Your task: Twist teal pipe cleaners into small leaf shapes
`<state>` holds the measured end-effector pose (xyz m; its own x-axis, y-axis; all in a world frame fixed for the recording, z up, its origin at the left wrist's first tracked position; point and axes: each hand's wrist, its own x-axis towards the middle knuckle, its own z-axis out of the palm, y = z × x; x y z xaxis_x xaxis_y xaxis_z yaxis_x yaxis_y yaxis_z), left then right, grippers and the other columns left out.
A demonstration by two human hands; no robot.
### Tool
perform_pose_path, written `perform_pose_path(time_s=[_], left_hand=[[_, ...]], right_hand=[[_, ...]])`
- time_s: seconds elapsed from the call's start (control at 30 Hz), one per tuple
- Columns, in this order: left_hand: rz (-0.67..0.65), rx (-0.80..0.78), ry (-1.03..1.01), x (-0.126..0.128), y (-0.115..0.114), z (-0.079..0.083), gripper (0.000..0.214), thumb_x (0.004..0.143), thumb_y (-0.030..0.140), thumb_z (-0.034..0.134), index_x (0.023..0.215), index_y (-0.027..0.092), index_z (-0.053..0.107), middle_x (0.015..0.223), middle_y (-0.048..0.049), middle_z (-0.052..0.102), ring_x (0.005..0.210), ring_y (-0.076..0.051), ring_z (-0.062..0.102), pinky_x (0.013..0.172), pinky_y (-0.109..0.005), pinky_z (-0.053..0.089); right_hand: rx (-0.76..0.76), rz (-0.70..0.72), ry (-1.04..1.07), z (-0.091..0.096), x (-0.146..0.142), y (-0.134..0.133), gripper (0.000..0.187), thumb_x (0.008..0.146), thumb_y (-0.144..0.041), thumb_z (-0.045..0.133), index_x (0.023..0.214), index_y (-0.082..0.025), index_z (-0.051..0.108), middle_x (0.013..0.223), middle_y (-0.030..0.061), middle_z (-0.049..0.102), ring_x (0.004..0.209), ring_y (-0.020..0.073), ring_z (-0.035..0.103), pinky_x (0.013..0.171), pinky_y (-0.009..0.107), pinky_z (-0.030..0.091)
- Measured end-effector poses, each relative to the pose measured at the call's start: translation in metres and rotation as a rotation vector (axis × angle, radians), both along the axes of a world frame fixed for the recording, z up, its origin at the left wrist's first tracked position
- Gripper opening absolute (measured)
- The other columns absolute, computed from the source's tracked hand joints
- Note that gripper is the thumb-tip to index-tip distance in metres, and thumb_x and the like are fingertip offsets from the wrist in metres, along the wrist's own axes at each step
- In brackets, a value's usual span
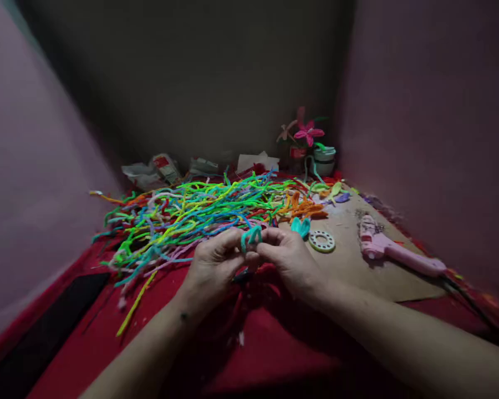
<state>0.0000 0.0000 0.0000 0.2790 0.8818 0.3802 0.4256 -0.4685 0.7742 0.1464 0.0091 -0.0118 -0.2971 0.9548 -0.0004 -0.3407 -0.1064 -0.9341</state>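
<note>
A looped turquoise pipe cleaner (251, 238) is pinched between my two hands near the middle of the head view. On its left side, my left hand (216, 260) grips it with thumb and fingers. My right hand (289, 259) closes on the other side of the loops, fingertips pressed together. Just beyond my right hand lies a finished-looking turquoise petal piece (300, 227). Next to that, a pale ring with holes (321, 241) rests on the cardboard. Something dark, perhaps a tool handle (243, 276), shows below my fingers; its kind is unclear.
A large heap of multicoloured pipe cleaners (199, 205) spreads behind my hands. On the cardboard (345, 271) at right are a pink glue gun (395, 252) and orange petal pieces (301, 208). A pink flower (309, 133) and small pot (324, 160) stand at the back, beside plastic packets (165, 168).
</note>
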Motion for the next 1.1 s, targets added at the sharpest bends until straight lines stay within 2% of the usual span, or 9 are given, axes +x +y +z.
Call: perform_pose_path(time_s=[0.07, 0.17, 0.27, 0.37, 0.47, 0.63, 0.83, 0.97, 1.1], left_hand=[[0.004, 0.102, 0.003, 0.003, -0.001, 0.001, 0.012, 0.074, 0.022, 0.062, 0.083, 0.015, 0.064, 0.090, -0.0054, 0.065, 0.082, -0.016, 0.060, 0.072, -0.025, 0.047], [0.006, 0.230, 0.060, 0.006, -0.003, 0.004, 0.008, 0.075, 0.019, 0.060, 0.081, 0.015, 0.063, 0.096, -0.0059, 0.063, 0.086, -0.015, 0.059, 0.075, -0.023, 0.046], [0.018, 0.279, 0.182, 0.005, -0.004, 0.007, 0.005, 0.077, 0.018, 0.056, 0.075, 0.015, 0.059, 0.078, -0.0018, 0.061, 0.069, -0.010, 0.055, 0.061, -0.018, 0.043], [-0.023, 0.161, 0.288, 0.002, -0.003, 0.009, 0.011, 0.080, 0.019, 0.050, 0.069, 0.016, 0.052, 0.060, 0.0036, 0.052, 0.053, -0.006, 0.047, 0.050, -0.016, 0.037], [-0.065, -0.032, 0.277, 0.001, -0.002, 0.010, 0.010, 0.081, 0.020, 0.047, 0.072, 0.017, 0.047, 0.058, 0.0052, 0.050, 0.049, -0.006, 0.048, 0.047, -0.015, 0.037], [-0.045, -0.299, 0.152, 0.005, -0.004, 0.015, 0.008, 0.078, 0.019, 0.048, 0.080, 0.019, 0.040, 0.059, 0.0067, 0.054, 0.042, -0.007, 0.052, 0.044, -0.018, 0.040], [-0.170, -0.463, 0.026, 0.005, -0.009, 0.022, 0.017, 0.081, 0.019, 0.045, 0.094, 0.020, 0.033, 0.060, 0.0044, 0.059, 0.046, -0.013, 0.060, 0.044, -0.021, 0.046], [-0.175, -0.584, -0.090, 0.004, -0.009, 0.024, 0.032, 0.078, 0.017, 0.052, 0.103, 0.021, 0.032, 0.062, 0.0045, 0.058, 0.043, -0.013, 0.059, 0.040, -0.022, 0.047], [-0.271, -0.643, -0.170, 0.000, -0.006, 0.028, 0.045, 0.076, 0.014, 0.054, 0.113, 0.021, 0.030, 0.072, 0.0019, 0.059, 0.050, -0.014, 0.062, 0.046, -0.025, 0.051]], right_hand=[[0.027, -0.002, 0.003, 0.000, 0.000, 0.002, 0.005, 0.061, -0.013, 0.055, 0.065, -0.014, 0.058, 0.059, -0.0027, 0.057, 0.055, 0.0100, 0.052, 0.058, 0.024, 0.043], [0.051, 0.032, 0.020, -0.002, 0.000, 0.004, 0.004, 0.061, -0.015, 0.057, 0.065, -0.014, 0.059, 0.059, -0.0028, 0.057, 0.055, 0.0097, 0.052, 0.058, 0.025, 0.043], [0.038, 0.133, 0.036, -0.007, 0.003, 0.007, 0.007, 0.063, -0.018, 0.059, 0.069, -0.014, 0.061, 0.062, -0.0023, 0.058, 0.052, 0.0086, 0.052, 0.055, 0.023, 0.043], [-0.052, 0.260, 0.036, -0.008, 0.005, 0.009, 0.007, 0.063, -0.020, 0.061, 0.067, -0.015, 0.060, 0.058, -0.0027, 0.057, 0.043, 0.0072, 0.048, 0.044, 0.022, 0.040], [-0.090, 0.277, 0.057, -0.006, 0.006, 0.010, 0.007, 0.062, -0.019, 0.062, 0.061, -0.014, 0.057, 0.051, -0.0042, 0.052, 0.038, 0.0062, 0.043, 0.039, 0.021, 0.038], [-0.152, 0.225, 0.171, -0.006, 0.005, 0.012, 0.012, 0.061, -0.019, 0.066, 0.068, -0.015, 0.057, 0.055, -0.0038, 0.055, 0.043, 0.0066, 0.049, 0.041, 0.018, 0.036], [-0.203, 0.314, 0.175, -0.008, 0.006, 0.016, 0.020, 0.060, -0.019, 0.071, 0.074, -0.015, 0.057, 0.060, -0.0035, 0.056, 0.048, 0.0078, 0.053, 0.045, 0.019, 0.038], [-0.141, 0.375, 0.178, -0.006, 0.007, 0.013, 0.026, 0.062, -0.020, 0.071, 0.086, -0.015, 0.061, 0.070, -0.0004, 0.061, 0.054, 0.0092, 0.056, 0.053, 0.022, 0.041], [-0.017, 0.393, 0.050, -0.002, 0.010, 0.013, 0.019, 0.069, -0.028, 0.067, 0.078, -0.013, 0.063, 0.065, 0.0005, 0.060, 0.053, 0.0086, 0.053, 0.055, 0.023, 0.039]])
